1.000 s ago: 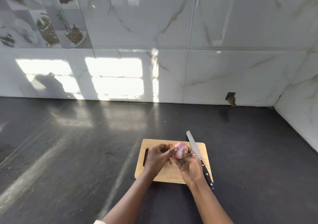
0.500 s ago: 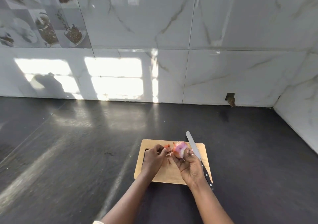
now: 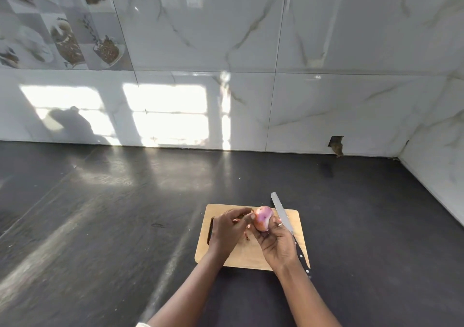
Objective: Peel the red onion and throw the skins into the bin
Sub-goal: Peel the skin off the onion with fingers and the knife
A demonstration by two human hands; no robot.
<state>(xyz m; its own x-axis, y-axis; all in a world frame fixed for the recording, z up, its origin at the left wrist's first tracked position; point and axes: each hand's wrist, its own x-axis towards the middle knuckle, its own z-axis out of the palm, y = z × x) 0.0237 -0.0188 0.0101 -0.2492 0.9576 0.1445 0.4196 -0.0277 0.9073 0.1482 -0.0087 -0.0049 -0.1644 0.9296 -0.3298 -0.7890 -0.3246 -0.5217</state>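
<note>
A partly peeled red onion (image 3: 263, 217), pale pink and purple, is held just above the wooden cutting board (image 3: 241, 253). My right hand (image 3: 277, 242) grips it from below with curled fingers. My left hand (image 3: 227, 230) is at the onion's left side, its fingertips touching the onion's skin. Small reddish skin scraps (image 3: 247, 236) lie on the board under my hands. No bin is in view.
A knife (image 3: 285, 220) with a black handle lies along the board's right edge, blade pointing away. The dark countertop (image 3: 113, 213) spreads to the left and behind. Marble-tiled walls close the back and the right corner.
My left hand drew away from the onion with a bit of skin, then came back to its left side. The onion stays in my right hand, turned slightly.
</note>
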